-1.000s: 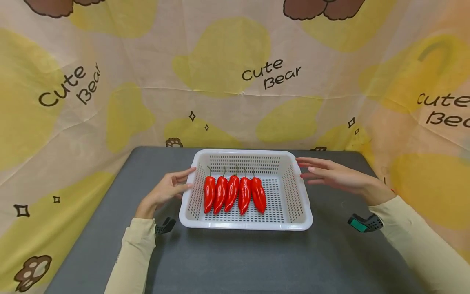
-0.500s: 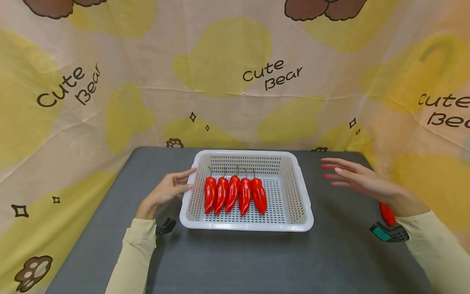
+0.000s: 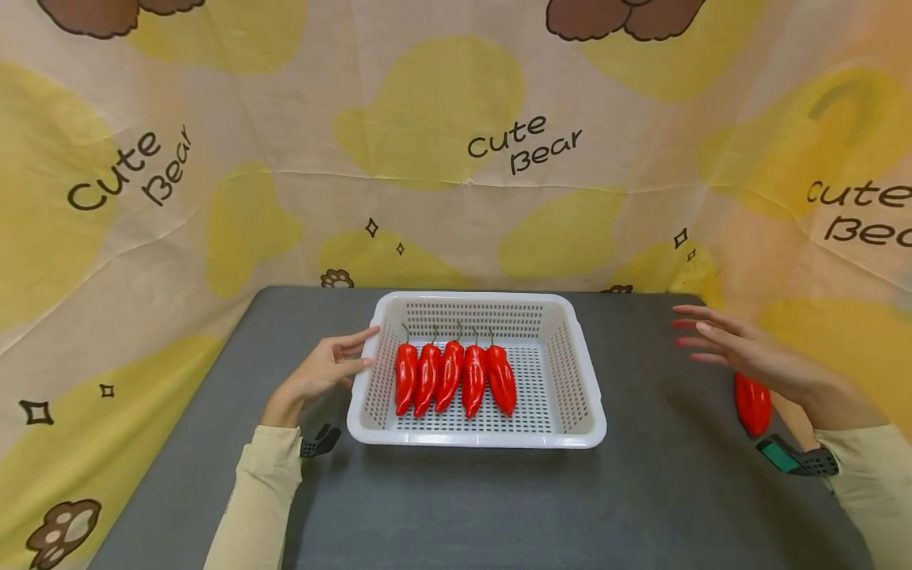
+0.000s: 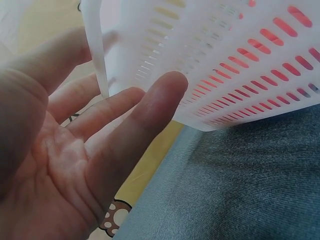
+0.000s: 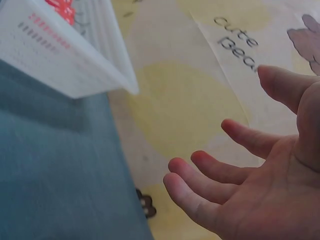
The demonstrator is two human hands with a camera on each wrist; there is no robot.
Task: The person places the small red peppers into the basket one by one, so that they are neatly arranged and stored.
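A white plastic basket [image 3: 477, 440] stands on the dark grey table, with slotted walls and a perforated floor. Several red chili peppers [image 3: 452, 376] with green stems lie side by side in its left half. At the basket's left rim, my left hand [image 3: 313, 376] touches with extended fingertips; the left wrist view shows these fingers [image 4: 162, 97] against the slotted wall [image 4: 240, 75]. My right hand [image 3: 755, 348] hovers apart from the basket at the table's right, its fingers [image 5: 200, 200] spread and holding nothing. Beneath the right wrist lies another red pepper [image 3: 753, 404], partly hidden.
A printed yellow-and-cream cloth [image 3: 442, 158] hangs behind and beside the table [image 3: 470, 507]. The table's back edge runs just behind the basket. Each wrist carries a dark strapped device [image 3: 794, 457].
My right hand has moved from the basket's right rim out to the right, bringing the separate red pepper into view. My left hand and the basket have stayed in place.
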